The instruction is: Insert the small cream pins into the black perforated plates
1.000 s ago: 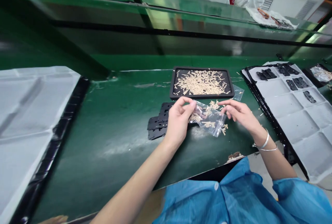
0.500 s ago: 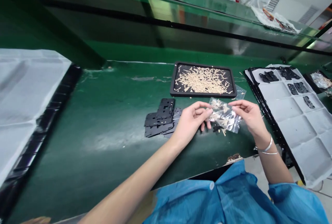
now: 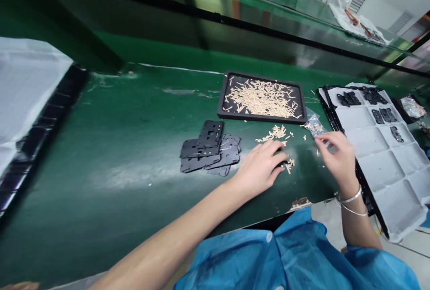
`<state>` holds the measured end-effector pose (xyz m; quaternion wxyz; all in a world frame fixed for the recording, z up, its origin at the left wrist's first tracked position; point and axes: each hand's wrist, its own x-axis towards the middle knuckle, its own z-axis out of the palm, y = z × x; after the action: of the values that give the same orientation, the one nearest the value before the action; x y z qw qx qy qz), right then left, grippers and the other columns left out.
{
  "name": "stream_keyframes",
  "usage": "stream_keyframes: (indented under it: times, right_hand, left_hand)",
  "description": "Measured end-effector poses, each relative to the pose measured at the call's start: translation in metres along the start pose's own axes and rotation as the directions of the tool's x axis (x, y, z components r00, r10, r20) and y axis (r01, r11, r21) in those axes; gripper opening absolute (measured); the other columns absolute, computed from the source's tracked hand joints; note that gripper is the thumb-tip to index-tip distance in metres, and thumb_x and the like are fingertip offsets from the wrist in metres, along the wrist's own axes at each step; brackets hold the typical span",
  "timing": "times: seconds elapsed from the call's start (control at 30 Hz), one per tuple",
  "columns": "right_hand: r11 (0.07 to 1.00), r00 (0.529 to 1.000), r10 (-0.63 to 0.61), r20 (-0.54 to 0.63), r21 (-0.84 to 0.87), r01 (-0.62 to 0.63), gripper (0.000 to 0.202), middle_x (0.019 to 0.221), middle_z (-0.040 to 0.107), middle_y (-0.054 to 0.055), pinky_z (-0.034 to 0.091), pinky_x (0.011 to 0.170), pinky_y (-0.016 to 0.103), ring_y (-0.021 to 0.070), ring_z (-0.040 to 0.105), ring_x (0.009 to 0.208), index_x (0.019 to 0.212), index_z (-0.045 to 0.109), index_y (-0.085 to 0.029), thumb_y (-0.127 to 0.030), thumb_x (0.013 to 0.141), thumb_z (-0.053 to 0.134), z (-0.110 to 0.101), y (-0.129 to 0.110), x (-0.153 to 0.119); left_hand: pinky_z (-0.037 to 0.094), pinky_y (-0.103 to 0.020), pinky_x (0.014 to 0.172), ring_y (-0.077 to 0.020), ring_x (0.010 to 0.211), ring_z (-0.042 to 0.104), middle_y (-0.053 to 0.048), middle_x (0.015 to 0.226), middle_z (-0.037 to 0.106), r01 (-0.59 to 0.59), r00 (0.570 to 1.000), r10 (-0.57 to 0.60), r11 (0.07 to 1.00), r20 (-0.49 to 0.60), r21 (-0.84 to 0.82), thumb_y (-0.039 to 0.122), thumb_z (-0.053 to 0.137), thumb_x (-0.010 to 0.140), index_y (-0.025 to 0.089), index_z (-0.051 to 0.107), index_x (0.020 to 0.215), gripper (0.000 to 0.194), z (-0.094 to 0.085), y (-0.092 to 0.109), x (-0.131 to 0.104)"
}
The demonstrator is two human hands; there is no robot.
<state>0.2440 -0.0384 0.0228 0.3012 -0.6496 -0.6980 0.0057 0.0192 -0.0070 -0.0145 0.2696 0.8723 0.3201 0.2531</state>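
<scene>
My left hand (image 3: 264, 164) lies low over the green table, its fingertips at a small dark part beside loose pale pieces (image 3: 290, 164). Whether it grips that part is hidden. Between thumb and index finger, my right hand (image 3: 336, 153) pinches the clear plastic bag (image 3: 314, 124), right of a small pile of pale pieces (image 3: 276, 132). Behind both hands is a black tray (image 3: 220, 108) full of thin pale strips (image 3: 265, 97). Flat black plates (image 3: 201, 150) overlap in a stack left of my left hand.
At the right, a white-lined compartment tray (image 3: 376, 142) holds several black parts (image 3: 349, 98). Another white-lined tray (image 3: 30, 70) with a dark edge stands at the far left. A glass shelf (image 3: 268, 10) runs along the back.
The bag has moved from between both hands to the right, in my right hand. My left hand has let go of it and come down. A pile of pale pieces now lies before the black tray.
</scene>
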Motion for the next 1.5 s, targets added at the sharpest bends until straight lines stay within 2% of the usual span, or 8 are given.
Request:
stream_keyframes:
  times: [0.2,0.47,0.67,0.83,0.97,1.13,1.3,1.5]
  right_hand:
    - [0.999,0.832,-0.038,0.553,0.003,0.044,0.005,0.079,0.069,0.002,0.042,0.07,0.028,0.018,0.06,0.08,0.083,0.068,-0.021,-0.016,0.082,0.066,0.02,-0.035,0.013]
    - [0.989,0.675,0.084,0.733,-0.143,0.033,0.011,0.072,0.069,-0.001,0.03,0.059,0.025,0.015,0.061,0.069,0.075,0.063,-0.021,-0.013,0.081,0.061,0.021,-0.053,0.035]
    - [0.985,0.661,0.069,0.747,-0.157,0.074,0.009,0.073,0.069,-0.001,0.03,0.059,0.025,0.0162,0.062,0.07,0.084,0.065,-0.021,-0.014,0.082,0.06,0.019,-0.055,0.032]
    - [0.986,0.662,0.039,0.748,-0.135,0.094,0.011,0.069,0.067,-0.001,0.03,0.058,0.026,0.0144,0.058,0.063,0.071,0.061,-0.02,-0.011,0.077,0.058,0.016,-0.056,0.028]
    - [0.982,0.683,0.045,0.729,0.092,-0.163,0.009,0.061,0.061,-0.003,0.035,0.058,0.024,0.0118,0.055,0.058,0.069,0.058,-0.019,-0.016,0.077,0.061,0.018,-0.044,0.027]
    - [0.686,0.711,0.006,0.704,0.515,-0.515,0.017,0.061,0.058,-0.003,0.038,0.053,0.023,0.0088,0.05,0.054,0.069,0.058,-0.018,-0.028,0.073,0.071,0.028,-0.04,0.027]
    - [0.44,0.731,-0.05,0.68,0.672,-0.595,0.023,0.062,0.062,-0.003,0.039,0.054,0.02,0.0067,0.052,0.054,0.068,0.061,-0.017,-0.029,0.069,0.08,0.035,-0.046,0.034]
    - [0.347,0.7,-0.069,0.711,0.675,-0.652,0.024,0.06,0.064,-0.002,0.034,0.047,0.018,0.0063,0.052,0.052,0.068,0.061,-0.016,-0.03,0.068,0.082,0.043,-0.048,0.046]
  left_hand:
    - [0.048,-0.032,0.072,-0.0215,0.085,0.058,-0.006,0.09,0.061,-0.045,0.994,0.042,0.999,0.105,0.023,0.013,0.062,0.082,0.022,0.073,0.082,0.015,-0.005,-0.005,-0.001]
    - [0.047,-0.03,0.073,-0.0183,0.078,0.062,-0.003,0.084,0.065,0.132,0.987,-0.096,0.941,0.129,-0.313,0.017,0.061,0.082,0.02,0.068,0.068,0.015,-0.019,-0.002,0.002]
    - [0.043,-0.026,0.061,-0.0132,0.061,0.053,-0.001,0.071,0.061,0.188,0.962,-0.248,0.9,-0.109,-0.392,0.011,0.055,0.082,0.019,0.066,0.078,0.014,-0.018,-0.002,0.005]
    - [0.044,-0.026,0.064,-0.0123,0.062,0.053,0.0,0.073,0.061,0.241,0.954,-0.289,0.898,-0.079,-0.367,0.009,0.054,0.081,0.017,0.065,0.079,0.013,-0.015,-0.001,0.005]
    - [0.046,-0.031,0.076,-0.018,0.082,0.059,-0.004,0.087,0.065,0.304,0.949,-0.314,0.897,0.02,-0.32,0.013,0.061,0.079,0.017,0.065,0.084,0.008,-0.014,0.002,0.005]
    - [0.043,-0.029,0.072,-0.0161,0.074,0.055,0.0,0.076,0.061,0.324,0.941,-0.334,0.846,0.054,-0.423,0.023,0.076,0.07,0.017,0.063,0.074,0.015,-0.01,0.007,0.008]
    - [0.038,-0.024,0.061,-0.012,0.062,0.049,0.002,0.066,0.058,0.316,0.915,-0.403,0.713,0.004,-0.626,0.021,0.063,0.078,0.016,0.061,0.07,0.01,-0.012,0.007,0.006]
    - [0.041,-0.024,0.063,-0.012,0.065,0.056,0.0,0.069,0.063,0.261,0.904,-0.422,0.68,-0.075,-0.685,0.021,0.056,0.082,0.016,0.063,0.074,0.012,-0.022,0.005,0.005]
